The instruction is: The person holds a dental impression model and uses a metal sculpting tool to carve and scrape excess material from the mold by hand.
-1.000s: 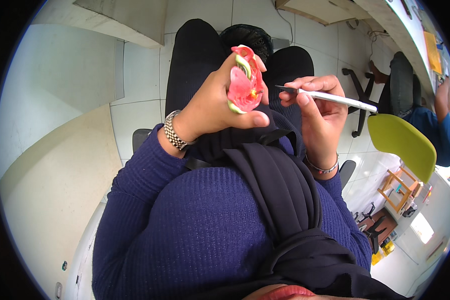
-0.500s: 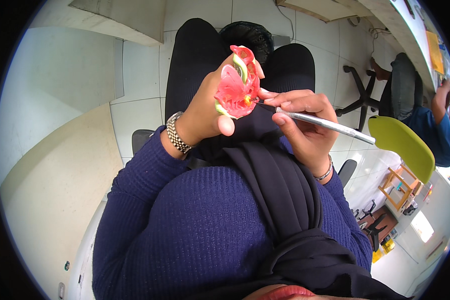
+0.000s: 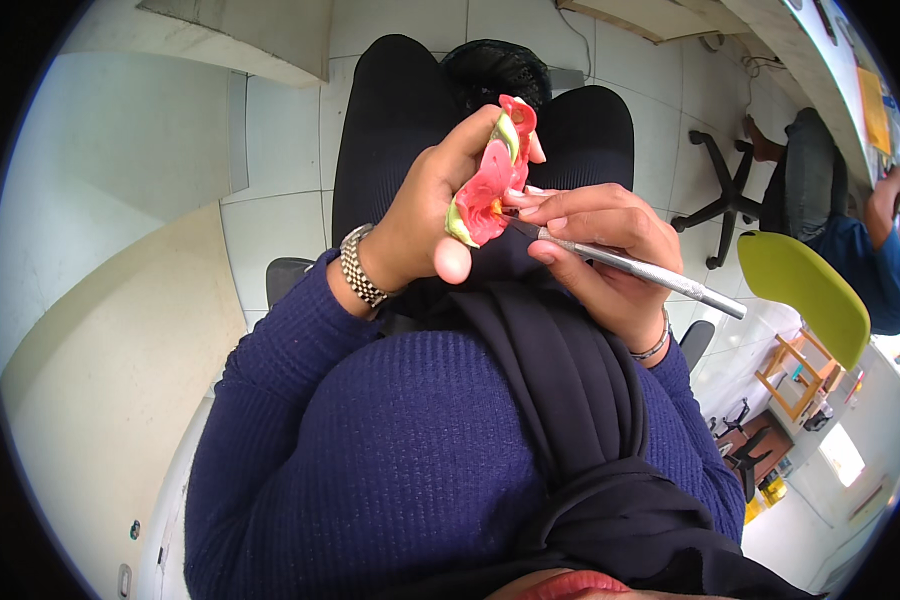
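Observation:
My left hand (image 3: 419,204), with a metal watch at the wrist, is closed on a small pink-red flower-like piece (image 3: 491,178) with pale green edges and a yellow spot, held tilted above my lap. My right hand (image 3: 607,241) grips a thin silver craft knife (image 3: 660,275) like a pen. Its dark tip reaches the lower right side of the piece near the yellow spot; whether it touches cannot be told. My right fingertips are close beside the piece, partly hidden by it.
A lime-green chair (image 3: 810,294) stands at my right, with another person (image 3: 850,250) in blue beside a bench (image 3: 874,112). A pale cabinet (image 3: 110,300) is at my left. A black bag-like item (image 3: 492,68) lies beyond my knees; a small wooden frame (image 3: 792,380) is at the lower right.
My right hand has moved left and slightly down, bringing the knife tip to the flower piece. My left hand has turned the piece a little, its lower end now slightly lower.

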Tool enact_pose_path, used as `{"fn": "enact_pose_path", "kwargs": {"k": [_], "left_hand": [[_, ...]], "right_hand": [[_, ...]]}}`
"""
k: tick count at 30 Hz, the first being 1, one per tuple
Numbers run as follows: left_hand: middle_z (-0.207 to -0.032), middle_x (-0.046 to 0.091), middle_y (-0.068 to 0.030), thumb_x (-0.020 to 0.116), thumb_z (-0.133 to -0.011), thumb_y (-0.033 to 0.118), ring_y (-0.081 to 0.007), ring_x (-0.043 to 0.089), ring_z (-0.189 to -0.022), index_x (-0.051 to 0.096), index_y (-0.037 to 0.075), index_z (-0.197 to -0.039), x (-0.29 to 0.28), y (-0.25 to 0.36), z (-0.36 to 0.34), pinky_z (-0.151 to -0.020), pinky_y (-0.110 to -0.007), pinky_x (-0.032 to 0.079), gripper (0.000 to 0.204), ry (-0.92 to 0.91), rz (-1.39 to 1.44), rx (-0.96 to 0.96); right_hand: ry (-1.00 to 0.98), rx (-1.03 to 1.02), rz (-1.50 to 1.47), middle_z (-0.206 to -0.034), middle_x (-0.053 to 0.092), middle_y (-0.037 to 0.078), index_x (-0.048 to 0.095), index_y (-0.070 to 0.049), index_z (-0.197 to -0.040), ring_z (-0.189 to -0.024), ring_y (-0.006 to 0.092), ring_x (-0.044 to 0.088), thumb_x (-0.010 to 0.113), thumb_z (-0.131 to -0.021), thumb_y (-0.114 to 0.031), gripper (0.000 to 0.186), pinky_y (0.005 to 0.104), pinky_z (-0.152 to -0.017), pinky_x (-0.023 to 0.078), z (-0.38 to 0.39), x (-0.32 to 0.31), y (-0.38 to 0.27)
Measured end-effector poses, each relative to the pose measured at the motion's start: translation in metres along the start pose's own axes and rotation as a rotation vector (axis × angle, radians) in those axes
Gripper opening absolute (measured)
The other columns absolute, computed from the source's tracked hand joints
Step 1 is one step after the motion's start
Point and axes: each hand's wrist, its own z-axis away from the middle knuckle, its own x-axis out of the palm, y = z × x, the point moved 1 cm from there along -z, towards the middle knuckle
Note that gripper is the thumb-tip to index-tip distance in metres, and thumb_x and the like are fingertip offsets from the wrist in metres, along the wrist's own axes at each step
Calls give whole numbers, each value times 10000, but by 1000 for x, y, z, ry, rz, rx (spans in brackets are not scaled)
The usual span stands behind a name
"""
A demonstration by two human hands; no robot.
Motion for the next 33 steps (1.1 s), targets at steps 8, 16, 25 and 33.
{"fn": "enact_pose_path", "kwargs": {"k": [8,16,25,33], "left_hand": [[-1034,554,-51,678,-678,666,-115,575,-886,474,-6,-1126,-3,-6,-1,-779,-261,493,832,-54,51,93],[-1031,548,-49,699,-596,705,-107,572,-906,470,-14,-1102,0,-3,0,-799,-264,498,909,2,46,33],[-1021,544,-49,599,-429,834,-111,581,-893,467,-19,-1095,0,-4,0,-795,-269,501,1090,25,-57,-45],[-1037,533,-51,610,-415,826,-105,578,-907,455,-28,-1112,1,-1,-2,-821,-274,503,1113,27,-17,-71]], "right_hand": [[24,-38,96,-859,668,87,625,-32,-837,-805,202,676,786,-634,27,265,278,-700,561,-4,1,-5],[4,-76,148,-872,658,83,646,-36,-846,-798,202,674,780,-636,31,259,286,-704,569,-4,1,-4],[-51,-59,183,-845,659,110,613,-17,-836,-786,215,671,759,-676,24,221,299,-696,556,-7,-2,-9],[-6,-13,130,-837,671,79,645,-30,-814,-771,193,671,769,-632,34,229,270,-652,552,-6,-1,-2]]}}
